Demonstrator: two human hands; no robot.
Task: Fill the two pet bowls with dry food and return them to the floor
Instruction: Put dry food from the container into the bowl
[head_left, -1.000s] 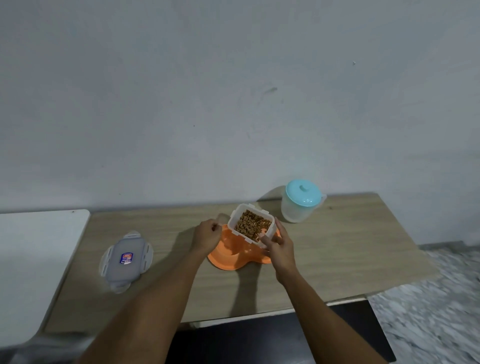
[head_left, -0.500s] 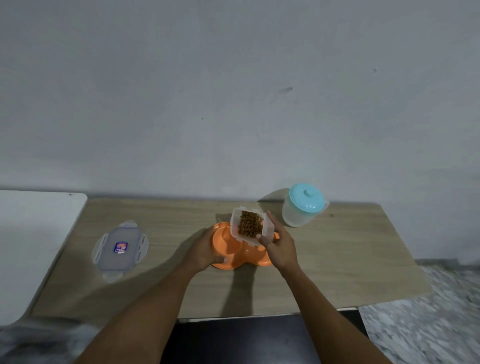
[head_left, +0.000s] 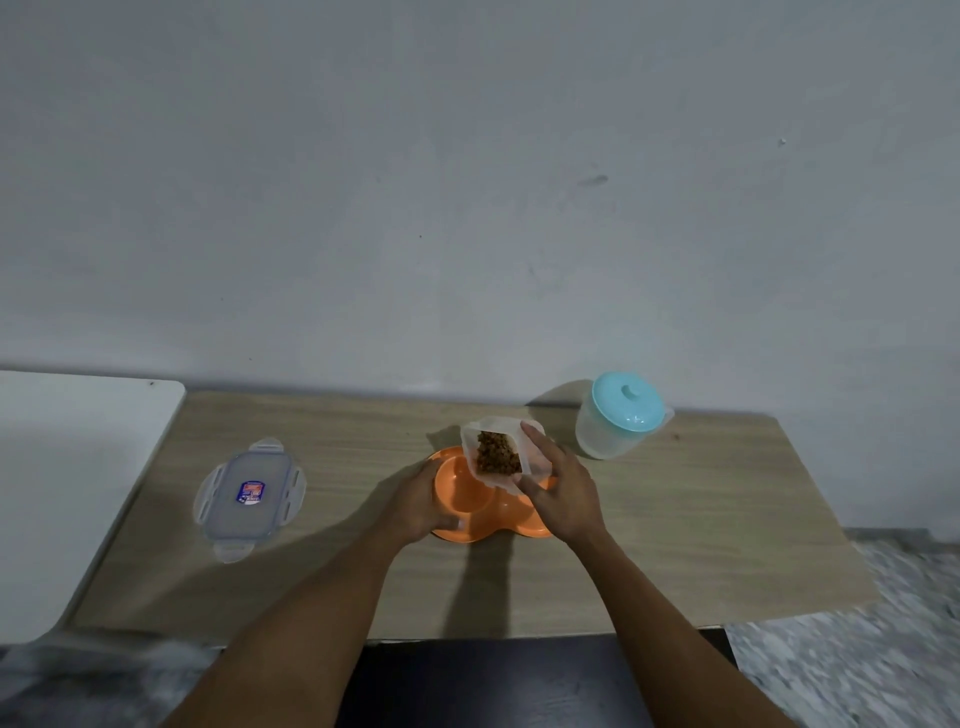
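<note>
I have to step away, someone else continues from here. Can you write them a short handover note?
Right hand: holds the open food container, tilted over the orange double bowl.
Left hand: steadies the bowl's left rim on the wooden table.
Container lid: lies on the table, to the left. Blue-lidded jug: back right.
Done: container opened.
Left: no food visible in either cup yet; fill both, then return the bowl to the floor.

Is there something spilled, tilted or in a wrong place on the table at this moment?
No spill shows. The food container is tilted over the orange double bowl by the right hand, which looks deliberate. The left hand grips the bowl's rim. The container's lid lies apart at left.
</note>
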